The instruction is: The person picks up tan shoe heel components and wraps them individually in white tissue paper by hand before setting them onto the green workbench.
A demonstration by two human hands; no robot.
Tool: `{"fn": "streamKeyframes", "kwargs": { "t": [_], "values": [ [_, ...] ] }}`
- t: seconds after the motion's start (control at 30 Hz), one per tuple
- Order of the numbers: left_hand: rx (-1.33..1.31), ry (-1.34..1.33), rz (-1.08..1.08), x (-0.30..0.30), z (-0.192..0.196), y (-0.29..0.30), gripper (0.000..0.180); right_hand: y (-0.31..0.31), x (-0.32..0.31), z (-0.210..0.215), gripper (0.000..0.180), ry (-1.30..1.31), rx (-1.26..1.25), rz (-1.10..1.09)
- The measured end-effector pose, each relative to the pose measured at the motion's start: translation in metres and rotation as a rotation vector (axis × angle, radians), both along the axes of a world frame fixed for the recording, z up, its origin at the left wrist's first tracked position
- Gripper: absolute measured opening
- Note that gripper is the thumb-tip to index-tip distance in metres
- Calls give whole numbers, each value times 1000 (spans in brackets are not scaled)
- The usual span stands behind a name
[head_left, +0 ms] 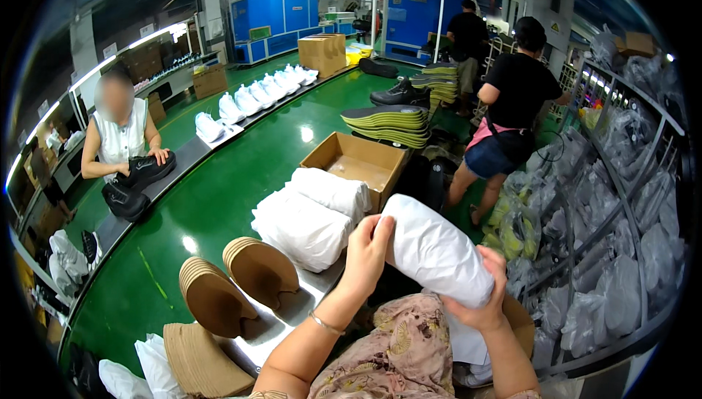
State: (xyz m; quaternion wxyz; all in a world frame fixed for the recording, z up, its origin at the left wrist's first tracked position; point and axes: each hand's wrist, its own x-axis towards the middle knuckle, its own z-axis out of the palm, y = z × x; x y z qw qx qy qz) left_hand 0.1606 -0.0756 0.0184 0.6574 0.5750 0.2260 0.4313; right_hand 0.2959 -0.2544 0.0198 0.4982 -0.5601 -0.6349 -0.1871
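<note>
A plump white paper-wrapped bundle (439, 253) is held up over my lap, tilted down to the right. My left hand (371, 244) grips its upper left end, thumb and fingers closed on the paper. Around its lower right end curls my right hand (482, 300). What is inside the wrapping is hidden. More white wrapped bundles (307, 227) lie side by side left of my left hand. Two stacks of curved brown cardboard inserts (212, 293) stand near my left forearm, with flatter brown pieces (201, 362) closer to me.
An open cardboard box (391, 179) stands behind the bundles on the green work surface (241, 187). Beyond it are stacked green-edged insoles (387, 125) and black shoes (401, 93). A co-worker (121, 125) handles black shoes across from me. At right, a metal rack (636, 201) holds plastic-bagged goods.
</note>
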Motion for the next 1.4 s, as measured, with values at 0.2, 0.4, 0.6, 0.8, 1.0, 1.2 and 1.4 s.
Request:
{"fn": "streamKeyframes", "kwargs": {
  "t": [0.2, 0.4, 0.6, 0.8, 1.0, 1.2, 1.4],
  "values": [
    [-379, -161, -104, 23, 58, 60, 34, 63, 0, 5, 73, 544, -6, 59],
    [98, 307, 306, 22, 41, 183, 43, 174, 4, -1, 65, 703, 24, 221],
    [91, 453, 417, 9, 16, 245, 50, 233, -7, -15, 71, 726, -43, 221],
    [12, 552, 420, -4, -10, 274, 52, 267, -13, -41, 73, 644, -97, 115],
    [-69, 759, 465, -3, -28, 275, 50, 271, -20, -65, 80, 554, -181, 5],
    [99, 1093, 423, 2, -20, 260, 50, 269, -27, -73, 83, 442, -249, -47],
    [223, 1119, 472, -2, -37, 266, 52, 267, -34, -80, 88, 495, -373, -85]
  ]
}}
